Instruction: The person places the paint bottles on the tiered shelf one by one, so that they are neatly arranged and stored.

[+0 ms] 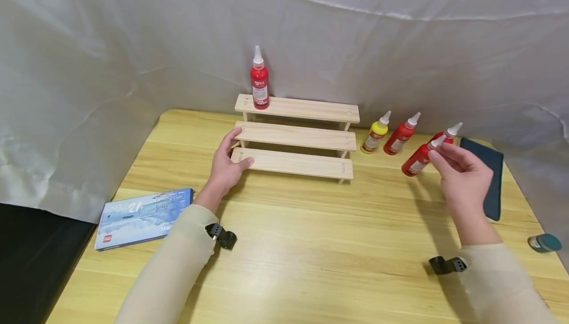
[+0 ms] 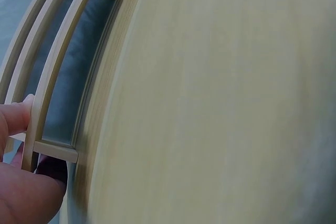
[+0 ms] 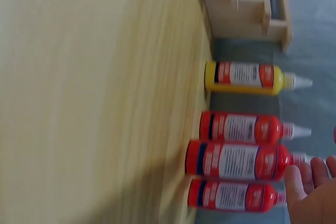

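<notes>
My left hand grips the left end of a three-step wooden rack, its thumb on the lowest board. In the left wrist view, the thumb and fingers lie around one board's end. My right hand pinches a red squeeze bottle near its white nozzle. The right wrist view has this held red bottle between two others. Another red bottle and a yellow bottle stand right of the rack. A third red bottle is partly hidden behind the held one.
One red bottle stands on the rack's top board at the left. A blue flat box lies on the left of the table. At the right are a dark flat case and a small teal-lidded jar. Grey cloth hangs behind.
</notes>
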A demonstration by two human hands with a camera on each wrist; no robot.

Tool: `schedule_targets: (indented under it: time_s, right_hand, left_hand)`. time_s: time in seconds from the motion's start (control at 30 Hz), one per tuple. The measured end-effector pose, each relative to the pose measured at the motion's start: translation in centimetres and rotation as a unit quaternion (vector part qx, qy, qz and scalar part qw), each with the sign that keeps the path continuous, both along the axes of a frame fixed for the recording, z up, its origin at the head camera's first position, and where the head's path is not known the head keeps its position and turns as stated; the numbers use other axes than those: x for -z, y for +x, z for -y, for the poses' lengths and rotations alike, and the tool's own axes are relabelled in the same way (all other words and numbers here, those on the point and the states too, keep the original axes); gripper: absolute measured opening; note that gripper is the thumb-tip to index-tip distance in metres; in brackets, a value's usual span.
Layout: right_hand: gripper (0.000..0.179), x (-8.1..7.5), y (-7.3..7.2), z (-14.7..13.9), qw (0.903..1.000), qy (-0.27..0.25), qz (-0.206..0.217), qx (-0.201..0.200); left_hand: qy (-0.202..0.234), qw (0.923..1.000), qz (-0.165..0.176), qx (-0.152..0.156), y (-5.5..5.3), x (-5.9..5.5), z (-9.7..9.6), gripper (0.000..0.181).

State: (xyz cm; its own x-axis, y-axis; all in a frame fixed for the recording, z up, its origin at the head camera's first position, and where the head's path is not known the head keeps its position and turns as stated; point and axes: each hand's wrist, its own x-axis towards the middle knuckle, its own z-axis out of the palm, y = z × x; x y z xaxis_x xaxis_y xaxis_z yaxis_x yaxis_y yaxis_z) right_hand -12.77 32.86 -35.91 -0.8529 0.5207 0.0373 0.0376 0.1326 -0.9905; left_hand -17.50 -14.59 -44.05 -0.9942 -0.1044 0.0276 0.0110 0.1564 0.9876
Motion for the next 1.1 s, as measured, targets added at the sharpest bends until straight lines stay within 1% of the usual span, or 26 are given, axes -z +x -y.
schedule_targets:
  time_s: [0.07,0.13,0.23,0.3,0.37,0.47,0.53,0.67,0.8,0.9,1.0,1.1]
  right_hand:
    - [0.049,-0.1,-0.4,-0.8,0.9999,-0.005,0.006,0.013]
    - [0.051,-0.2,-0.8,-1.3,0.9997,-0.003,0.016,0.016]
    - [0.057,-0.1,-1.5,-2.0,0.9981,0.020,0.057,-0.006]
    - [0.060,0.0,-1.9,-2.3,0.9941,0.052,0.090,-0.031]
    - [0.063,0.2,-2.2,-2.6,0.9876,0.089,0.116,-0.058]
    - [0.066,0.7,-2.7,-2.9,0.9762,0.138,0.140,-0.090]
    - [0.067,0.9,-2.9,-3.1,0.9713,0.155,0.150,-0.101]
    - [0.070,1.2,-3.2,-3.2,0.9679,0.166,0.161,-0.097]
    - [0.071,1.3,-3.5,-3.1,0.9695,0.161,0.166,-0.081]
    - [0.065,1.5,-3.6,-3.0,0.9740,0.149,0.153,-0.075]
    - [0.059,1.8,-3.6,-3.0,0.9781,0.139,0.133,-0.081]
    - [0.057,2.0,-3.5,-3.0,0.9789,0.136,0.126,-0.086]
  left_hand:
    - [-0.001,1.0000,-0.001,0.001,0.0,0.0,0.0,0.084]
    - [-0.002,1.0000,-0.001,0.002,0.0,0.0,0.0,0.084]
    - [-0.005,1.0000,-0.002,0.001,0.0,0.0,0.0,0.085]
    - [-0.007,1.0000,-0.002,0.001,0.1,0.0,0.0,0.084]
    - [-0.010,0.9999,-0.002,0.000,0.1,0.0,0.0,0.084]
    - [-0.013,0.9999,-0.002,0.000,0.0,0.0,0.0,0.084]
    - [-0.013,0.9999,-0.003,-0.001,0.0,0.0,-0.1,0.084]
    - [-0.009,0.9999,-0.008,-0.002,-0.1,-0.2,-0.1,0.084]
    - [-0.011,0.9999,-0.009,-0.003,-0.1,-0.2,0.0,0.083]
    - [-0.013,0.9999,-0.006,-0.003,-0.1,-0.2,0.0,0.083]
    - [-0.011,0.9999,-0.004,-0.002,-0.1,-0.1,0.0,0.083]
    - [-0.007,1.0000,-0.002,-0.001,-0.1,0.0,-0.1,0.083]
